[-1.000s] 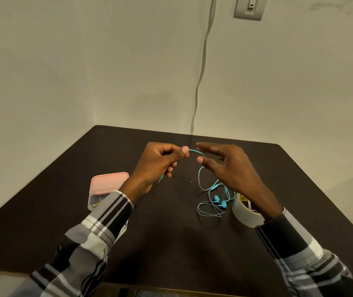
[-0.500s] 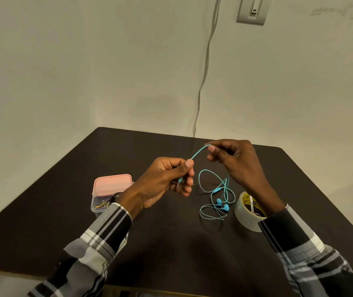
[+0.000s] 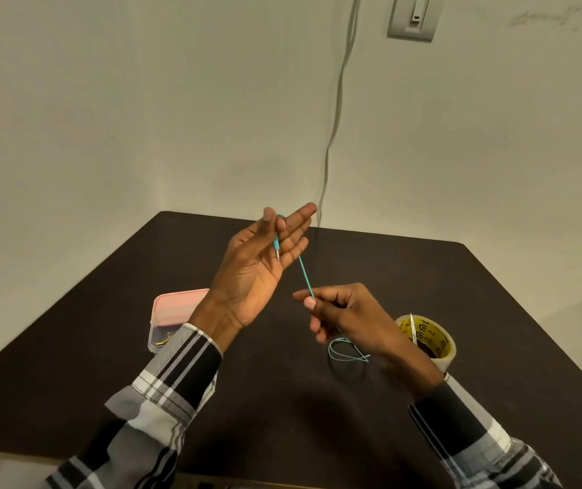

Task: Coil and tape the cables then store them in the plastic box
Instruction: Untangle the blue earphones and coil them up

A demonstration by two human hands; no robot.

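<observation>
Pale plaster walls are meeting at a corner behind a dark tabletop (image 3: 494,312), where I am sitting with both arms in checked sleeves reaching forward. I am working on a thin turquoise earphone cable (image 3: 305,275). Its plug end is lying across my raised left hand (image 3: 257,266), whose fingers are straight and pointing up, with the thumb pressing the cable just above the plug against them. From there the cable is running down to my right hand (image 3: 349,315), which is pinching it between thumb and forefinger, the other fingers curled. The rest is trailing in loose loops on the tabletop under that wrist.

I judge that I am only starting the coil: the first turn is about to be laid round my left fingers. Next I need to carry the cable round that hand again and again, keeping light tension so no loops slip.

A roll of clear tape (image 3: 430,342) is waiting just beside my right wrist; its yellow core is carrying dark printing too small to read. A plastic box (image 3: 173,312) with a pink lid is sitting closed behind my left wrist. A wall switch (image 3: 414,15) and a grey wire (image 3: 335,111) are showing no writing.
</observation>
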